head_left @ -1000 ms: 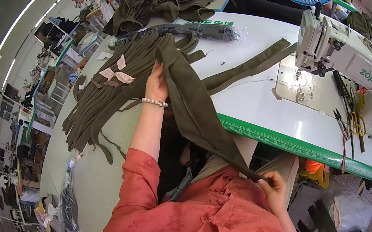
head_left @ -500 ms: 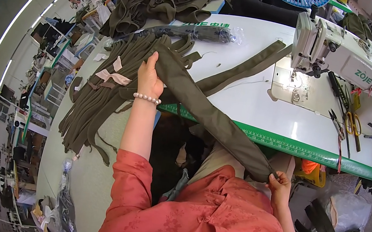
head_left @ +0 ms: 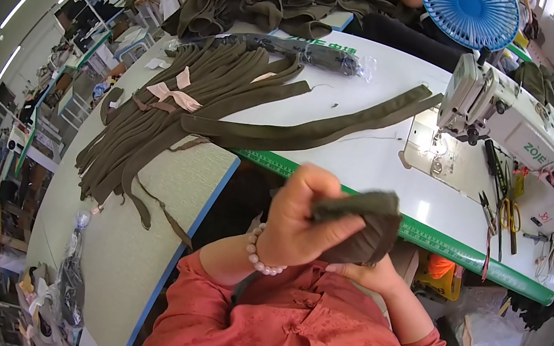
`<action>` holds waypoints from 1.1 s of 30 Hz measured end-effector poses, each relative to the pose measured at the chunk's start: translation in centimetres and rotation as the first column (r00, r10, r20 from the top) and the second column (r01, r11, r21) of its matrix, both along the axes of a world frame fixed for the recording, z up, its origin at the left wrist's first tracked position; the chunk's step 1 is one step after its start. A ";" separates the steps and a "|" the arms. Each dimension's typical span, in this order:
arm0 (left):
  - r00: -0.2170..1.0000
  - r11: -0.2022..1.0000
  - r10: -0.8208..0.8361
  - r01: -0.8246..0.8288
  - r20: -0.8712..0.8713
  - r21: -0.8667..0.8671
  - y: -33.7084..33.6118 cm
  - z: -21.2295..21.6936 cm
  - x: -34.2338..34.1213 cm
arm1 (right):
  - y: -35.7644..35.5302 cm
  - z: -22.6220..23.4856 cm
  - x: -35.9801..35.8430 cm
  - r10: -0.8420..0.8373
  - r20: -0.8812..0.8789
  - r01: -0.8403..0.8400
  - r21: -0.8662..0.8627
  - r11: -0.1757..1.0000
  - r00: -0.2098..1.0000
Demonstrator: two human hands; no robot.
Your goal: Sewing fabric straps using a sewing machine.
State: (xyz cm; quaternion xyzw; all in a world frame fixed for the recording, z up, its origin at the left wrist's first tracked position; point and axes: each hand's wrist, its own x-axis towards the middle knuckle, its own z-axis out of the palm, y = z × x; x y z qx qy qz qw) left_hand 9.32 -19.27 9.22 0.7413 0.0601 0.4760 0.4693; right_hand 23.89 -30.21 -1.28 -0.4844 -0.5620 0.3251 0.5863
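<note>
1. Here's your left hand [head_left: 301, 225], thumb and fingers pinched on the folded olive cloth [head_left: 377, 223] before your red shirt [head_left: 340, 323], perhaps keeping its layers together.
2. Your right hand [head_left: 376, 274] sits just below, at the cloth's lower edge; its fingers are hidden, so I can't tell its grip.
3. Beyond, a long strip [head_left: 305, 137] crosses the white table [head_left: 366, 166]; left, the strip bundle [head_left: 132, 138] wears a pale cloth piece [head_left: 174, 96], probably a tie.
4. Right, scissors [head_left: 509, 214] lie beside the sewing machine [head_left: 493, 106], likely for easy reach.
5. Writing: green lettering marks the machine's body and the far tabletop; ruler marks line the green near edge [head_left: 421, 231].
</note>
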 end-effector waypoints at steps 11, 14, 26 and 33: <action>0.898 0.614 0.272 0.115 0.346 -0.781 6.6 -4.2 -0.4 | -0.1 2.0 -0.6 0.195 -0.359 -0.316 -0.319 0.894 0.913; 0.886 0.488 0.264 0.219 0.382 -0.845 7.4 -4.8 -1.1 | -0.8 -0.2 -0.1 0.286 -0.238 -0.358 -0.360 0.862 0.928; 0.928 0.284 -0.036 0.365 0.371 -0.887 2.6 -9.1 -1.7 | -1.3 0.0 1.1 0.210 -0.381 -0.368 -0.413 0.833 0.901; 0.983 0.379 -0.182 0.099 0.031 -0.920 -4.1 -16.7 -4.6 | -0.6 -3.8 -0.7 0.414 0.288 -0.169 -0.608 0.776 0.863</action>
